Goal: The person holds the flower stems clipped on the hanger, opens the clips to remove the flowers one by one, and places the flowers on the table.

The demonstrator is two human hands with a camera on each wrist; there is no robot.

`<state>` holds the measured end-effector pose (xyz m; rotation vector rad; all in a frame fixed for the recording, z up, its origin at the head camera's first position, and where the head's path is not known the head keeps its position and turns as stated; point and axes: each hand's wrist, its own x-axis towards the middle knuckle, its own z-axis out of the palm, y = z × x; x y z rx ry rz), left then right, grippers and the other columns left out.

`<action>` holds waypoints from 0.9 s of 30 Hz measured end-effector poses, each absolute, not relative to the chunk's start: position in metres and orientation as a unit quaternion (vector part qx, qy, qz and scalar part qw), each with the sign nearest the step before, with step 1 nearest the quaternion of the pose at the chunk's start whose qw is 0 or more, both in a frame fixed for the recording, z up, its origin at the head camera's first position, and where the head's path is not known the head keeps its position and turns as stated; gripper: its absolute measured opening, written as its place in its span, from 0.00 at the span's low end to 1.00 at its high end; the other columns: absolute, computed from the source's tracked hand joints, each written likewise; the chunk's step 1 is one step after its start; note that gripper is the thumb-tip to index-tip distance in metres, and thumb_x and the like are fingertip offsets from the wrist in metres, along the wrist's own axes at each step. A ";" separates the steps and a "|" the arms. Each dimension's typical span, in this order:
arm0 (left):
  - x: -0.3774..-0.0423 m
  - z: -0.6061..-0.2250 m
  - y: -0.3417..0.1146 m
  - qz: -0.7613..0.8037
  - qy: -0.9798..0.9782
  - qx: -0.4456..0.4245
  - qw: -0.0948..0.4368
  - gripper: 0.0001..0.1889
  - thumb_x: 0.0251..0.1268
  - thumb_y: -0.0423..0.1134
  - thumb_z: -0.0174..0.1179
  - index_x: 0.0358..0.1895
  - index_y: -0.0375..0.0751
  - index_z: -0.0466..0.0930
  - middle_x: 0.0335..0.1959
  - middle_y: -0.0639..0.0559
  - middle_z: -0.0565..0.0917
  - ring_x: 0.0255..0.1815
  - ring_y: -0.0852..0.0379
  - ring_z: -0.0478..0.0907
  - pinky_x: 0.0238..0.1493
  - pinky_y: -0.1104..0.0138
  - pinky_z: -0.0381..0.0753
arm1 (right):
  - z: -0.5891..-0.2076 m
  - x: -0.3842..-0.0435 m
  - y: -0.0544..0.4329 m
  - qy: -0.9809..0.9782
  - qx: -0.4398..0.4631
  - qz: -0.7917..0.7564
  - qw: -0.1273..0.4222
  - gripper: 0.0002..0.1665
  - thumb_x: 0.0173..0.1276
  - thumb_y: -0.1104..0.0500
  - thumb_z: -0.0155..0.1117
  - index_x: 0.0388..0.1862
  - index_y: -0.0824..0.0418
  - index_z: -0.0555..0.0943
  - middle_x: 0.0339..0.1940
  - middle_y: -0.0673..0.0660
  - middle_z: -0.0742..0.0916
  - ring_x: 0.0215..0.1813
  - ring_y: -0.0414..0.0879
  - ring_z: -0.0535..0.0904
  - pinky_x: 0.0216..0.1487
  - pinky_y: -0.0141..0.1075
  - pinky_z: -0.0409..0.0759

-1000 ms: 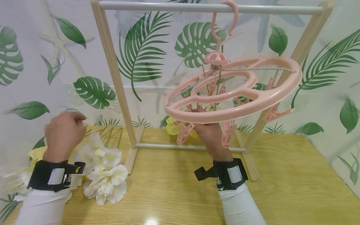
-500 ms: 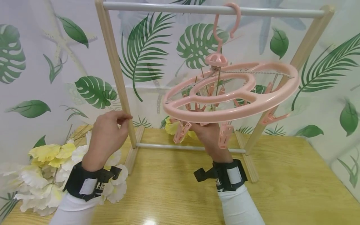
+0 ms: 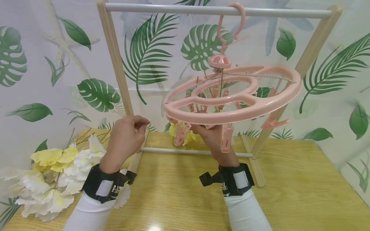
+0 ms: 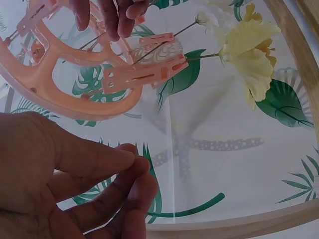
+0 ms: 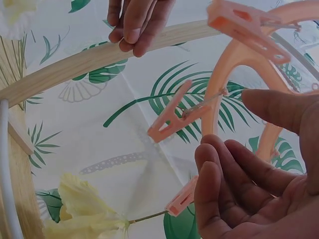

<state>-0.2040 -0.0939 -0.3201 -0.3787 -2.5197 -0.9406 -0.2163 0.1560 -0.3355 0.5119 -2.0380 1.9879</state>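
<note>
A pink oval clip hanger [image 3: 214, 119] hangs tilted by its hook [image 3: 242, 16] from the rack's bar. Pink clothespins [image 3: 226, 138] dangle from its rim. Below it, a yellow artificial flower [image 4: 251, 50] hangs upside down, its stem running into a clothespin [image 4: 149, 72]. My right hand [image 3: 214, 139] is under the near rim, palm up, with thumb and fingers apart around the ring; contact cannot be told. My left hand [image 3: 125, 138] is raised in front of the rack's left post, thumb and fingertips close together, nothing visible between them.
White and yellow artificial flowers [image 3: 49, 186] lie in a heap at the table's left. The wooden rack [image 3: 115, 61] stands on the table [image 3: 185, 199], with a lower crossbar [image 3: 176, 150] near the back. A leaf-printed cloth [image 3: 72, 64] hangs behind.
My left hand has moved right, from over the flower heap to in front of the rack's left post. The hanger's ring has swung slightly left. My right hand has stayed under it.
</note>
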 end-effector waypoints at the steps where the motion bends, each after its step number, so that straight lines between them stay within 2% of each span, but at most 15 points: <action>1: -0.205 -0.321 -0.093 -0.340 -0.907 -0.135 0.210 0.11 0.67 0.28 0.56 0.43 0.34 0.89 0.35 0.42 0.87 0.34 0.47 0.83 0.32 0.58 0.76 | -0.335 -0.217 0.156 -0.700 0.178 0.682 0.118 0.14 0.68 0.68 0.68 0.52 0.65 0.85 0.37 0.46 0.88 0.41 0.44 0.81 0.45 0.38 0.80; 6: -0.213 -0.326 -0.088 -0.352 -0.904 -0.133 0.201 0.11 0.66 0.28 0.57 0.44 0.34 0.89 0.36 0.42 0.87 0.34 0.47 0.82 0.31 0.59 0.76 | -0.332 -0.217 0.162 -0.678 0.212 0.698 0.093 0.14 0.67 0.65 0.70 0.51 0.56 0.85 0.40 0.50 0.89 0.43 0.47 0.81 0.48 0.40 0.79; 9: -0.223 -0.334 -0.086 -0.370 -0.899 -0.138 0.189 0.10 0.66 0.28 0.58 0.43 0.33 0.88 0.35 0.42 0.87 0.33 0.47 0.81 0.34 0.58 0.77 | -0.334 -0.218 0.167 -0.654 0.232 0.715 0.082 0.18 0.66 0.68 0.70 0.54 0.55 0.84 0.46 0.53 0.89 0.47 0.49 0.83 0.52 0.42 0.81; 13: -0.239 -0.350 -0.081 -0.395 -0.892 -0.142 0.166 0.08 0.66 0.29 0.60 0.43 0.32 0.88 0.33 0.42 0.86 0.33 0.47 0.80 0.36 0.57 0.78 | -0.337 -0.220 0.173 -0.644 0.233 0.724 0.076 0.21 0.64 0.73 0.68 0.51 0.55 0.86 0.45 0.58 0.90 0.47 0.49 0.86 0.54 0.43 0.82; 16: -0.248 -0.361 -0.077 -0.410 -0.886 -0.149 0.155 0.08 0.67 0.29 0.62 0.44 0.31 0.87 0.34 0.41 0.86 0.34 0.47 0.81 0.36 0.57 0.80 | -0.340 -0.219 0.179 -0.663 0.230 0.708 0.078 0.20 0.65 0.74 0.67 0.52 0.55 0.85 0.46 0.61 0.89 0.47 0.50 0.85 0.55 0.44 0.82; 22: -0.264 -0.376 -0.065 -0.437 -0.865 -0.172 0.173 0.09 0.66 0.30 0.64 0.45 0.29 0.87 0.36 0.39 0.88 0.36 0.44 0.84 0.40 0.54 0.84 | -0.342 -0.222 0.190 -0.699 0.220 0.678 0.059 0.23 0.67 0.74 0.65 0.55 0.53 0.82 0.47 0.57 0.88 0.53 0.54 0.84 0.57 0.44 0.80; 27: -0.277 -0.385 -0.055 -0.466 -0.848 -0.180 0.177 0.12 0.68 0.37 0.64 0.45 0.30 0.88 0.36 0.41 0.88 0.37 0.45 0.85 0.42 0.55 0.85 | -0.339 -0.225 0.194 -0.712 0.197 0.674 0.028 0.17 0.71 0.71 0.64 0.55 0.56 0.81 0.44 0.54 0.88 0.51 0.52 0.83 0.54 0.41 0.80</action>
